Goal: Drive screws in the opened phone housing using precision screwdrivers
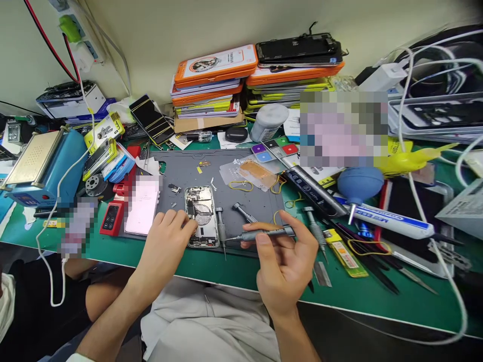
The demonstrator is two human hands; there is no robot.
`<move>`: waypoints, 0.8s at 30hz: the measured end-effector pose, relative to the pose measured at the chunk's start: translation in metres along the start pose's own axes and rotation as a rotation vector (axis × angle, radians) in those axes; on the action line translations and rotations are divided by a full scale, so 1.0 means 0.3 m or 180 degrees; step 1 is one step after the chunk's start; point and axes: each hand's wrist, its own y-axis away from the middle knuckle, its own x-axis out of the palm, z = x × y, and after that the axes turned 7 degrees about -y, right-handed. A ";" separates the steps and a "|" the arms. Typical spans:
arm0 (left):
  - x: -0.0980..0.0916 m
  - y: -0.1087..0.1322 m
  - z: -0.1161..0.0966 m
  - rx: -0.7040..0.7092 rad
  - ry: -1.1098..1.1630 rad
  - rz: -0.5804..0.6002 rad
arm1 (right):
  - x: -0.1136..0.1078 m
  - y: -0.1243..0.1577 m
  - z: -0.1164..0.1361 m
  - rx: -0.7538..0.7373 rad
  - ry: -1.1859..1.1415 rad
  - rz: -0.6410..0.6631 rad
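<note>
Opened phone (202, 216) flat on grey mat (188, 168), insides exposed, long axis pointing away from the body. Left hand (166, 241) just left of phone, palm down, fingers loosely bent, fingertips touching phone's left edge; resting there, nothing gripped. Right hand (285, 261) right of phone and nearer the body, closed in a pinch on precision screwdriver (264, 234), thumb on top. Shaft about level, tip pointing left toward phone's lower right corner, close but apart from it.

Second screwdriver (221, 229) lying just right of phone, between phone and held tip. Third screwdriver (244, 212) further right of phone, tilted. Yellow rubber band (240, 186) right of phone and behind it. Red device (112, 217) well left of phone, off the mat edge. Blue blower bulb (354, 183) far right of phone. Stacked orange cases (215, 65) well behind phone, against the wall. Green bench top (358, 296) under everything.
</note>
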 end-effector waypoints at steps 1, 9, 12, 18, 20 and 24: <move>-0.002 -0.004 0.000 0.0013 0.0003 0.0031 | -0.001 0.001 0.000 -0.0009 0.0013 -0.0004; -0.006 -0.022 -0.004 0.0046 0.0006 -0.0006 | 0.000 0.002 0.003 -0.0003 0.0023 -0.0004; -0.006 -0.025 -0.003 0.0036 0.0068 -0.0013 | 0.002 0.000 0.005 -0.0006 -0.0009 -0.0017; 0.001 -0.023 -0.003 -0.0007 0.0132 -0.0038 | 0.005 0.002 0.005 0.0011 -0.0012 -0.0051; 0.006 -0.018 -0.004 -0.0051 0.0204 -0.0079 | 0.004 0.003 0.005 0.0011 -0.0008 -0.0050; 0.012 -0.011 -0.002 -0.0097 0.0393 -0.0128 | 0.002 0.003 0.004 -0.0025 -0.0039 0.0006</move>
